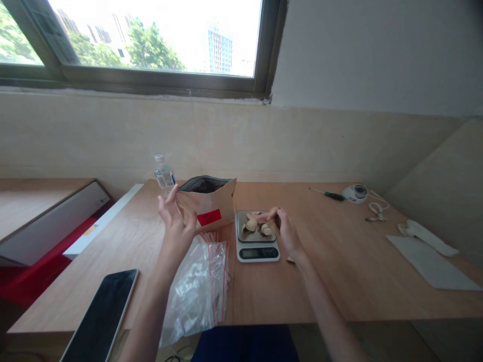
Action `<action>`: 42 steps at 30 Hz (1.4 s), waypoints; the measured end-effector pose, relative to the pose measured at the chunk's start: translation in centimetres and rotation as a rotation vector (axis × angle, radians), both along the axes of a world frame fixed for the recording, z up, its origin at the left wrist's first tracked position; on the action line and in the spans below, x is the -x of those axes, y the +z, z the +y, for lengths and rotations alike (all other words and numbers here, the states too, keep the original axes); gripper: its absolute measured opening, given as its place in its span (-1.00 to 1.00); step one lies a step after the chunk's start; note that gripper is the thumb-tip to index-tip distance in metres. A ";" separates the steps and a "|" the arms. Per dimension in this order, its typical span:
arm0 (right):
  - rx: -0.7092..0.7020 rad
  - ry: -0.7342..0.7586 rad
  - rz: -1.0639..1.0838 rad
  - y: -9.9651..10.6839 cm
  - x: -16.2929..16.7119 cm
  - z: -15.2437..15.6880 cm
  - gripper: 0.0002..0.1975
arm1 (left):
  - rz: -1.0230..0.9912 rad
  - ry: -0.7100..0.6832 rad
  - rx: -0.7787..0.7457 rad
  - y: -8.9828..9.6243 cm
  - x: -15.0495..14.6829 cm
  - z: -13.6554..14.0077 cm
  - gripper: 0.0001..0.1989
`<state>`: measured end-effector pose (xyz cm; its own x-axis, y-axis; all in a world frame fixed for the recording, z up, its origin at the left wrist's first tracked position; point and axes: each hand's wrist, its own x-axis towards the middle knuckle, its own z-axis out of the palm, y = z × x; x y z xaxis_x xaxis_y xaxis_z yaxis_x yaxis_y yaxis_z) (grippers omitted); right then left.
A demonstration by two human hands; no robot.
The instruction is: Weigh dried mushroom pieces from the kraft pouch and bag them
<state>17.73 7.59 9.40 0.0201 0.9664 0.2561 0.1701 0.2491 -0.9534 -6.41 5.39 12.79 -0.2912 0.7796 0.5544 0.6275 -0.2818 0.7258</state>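
Observation:
A brown kraft pouch (219, 203) with a red label stands upright, its top gaping and its inside dark. My left hand (177, 221) is at the pouch's left side, fingers apart; whether it touches the pouch I cannot tell. Right of the pouch is a white kitchen scale (258, 255) with a display at its front. Several pale, curled pieces like dried mushrooms (250, 225) lie on its metal plate. Over the plate's right edge, my right hand (287, 231) is closed on a tan and brown dried mushroom piece (274, 215). Another small piece (290, 260) lies beside the scale, partly under my right wrist.
Clear zip bags (196, 291) with red seals lie in front of the pouch. A phone (103, 311) rests at the front left, and a water bottle (165, 176) stands behind. Rightward are a screwdriver (334, 196), a white camera (354, 193) with cable, and a white sheet (430, 264).

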 end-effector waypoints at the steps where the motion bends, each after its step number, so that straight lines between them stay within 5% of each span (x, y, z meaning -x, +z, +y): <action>1: 0.013 -0.035 -0.123 -1.2 -0.6 0.1 -0.66 | 0.008 -0.010 0.035 -0.1 0.2 0.2 -0.35; 5: -0.014 -0.059 -0.553 -4.3 -2.5 0.3 -0.68 | 0.009 -0.058 0.072 -0.2 -0.3 -0.4 -0.26; 8: -0.098 -0.173 -0.672 -4.9 -4.6 0.4 -0.71 | 0.040 -0.085 0.110 -0.6 -0.6 -1.7 -0.25; 11: -0.081 -0.293 -0.629 -5.1 -6.4 0.8 -0.70 | 0.066 -0.074 0.136 -1.1 -0.4 -2.8 -0.23; 15: -0.031 -0.269 -0.544 -5.3 -5.9 1.4 -0.63 | 0.024 -0.079 0.113 -2.0 -0.2 -3.8 -0.23; 22: -0.067 -0.307 -0.841 -6.5 -3.0 1.6 -0.65 | 0.031 -0.031 0.236 -4.2 -0.3 -6.2 -0.43; 27: -0.168 -0.468 -0.735 -7.0 -5.0 -2.2 -0.65 | 0.032 0.016 0.243 -5.9 0.1 -8.2 -0.61; 31: -0.175 -0.525 -0.679 -8.6 -6.4 -6.0 -0.70 | 0.100 -0.079 0.307 -7.6 -0.5 -9.9 -0.74; 36: -0.113 -0.451 -0.681 -11.2 -6.5 -7.9 -0.64 | 0.276 -0.190 0.334 -10.6 -1.3 -11.0 -0.65; 42: -0.068 -0.420 -0.690 -11.8 -6.5 -7.8 -0.72 | 0.464 -0.171 0.328 -13.8 -1.5 -10.1 -0.48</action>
<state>24.24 -0.24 -2.37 0.1938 0.8954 0.4008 0.8067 0.0870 -0.5846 -4.95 -4.73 -0.97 0.0689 0.9462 0.3162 0.8658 -0.2142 0.4523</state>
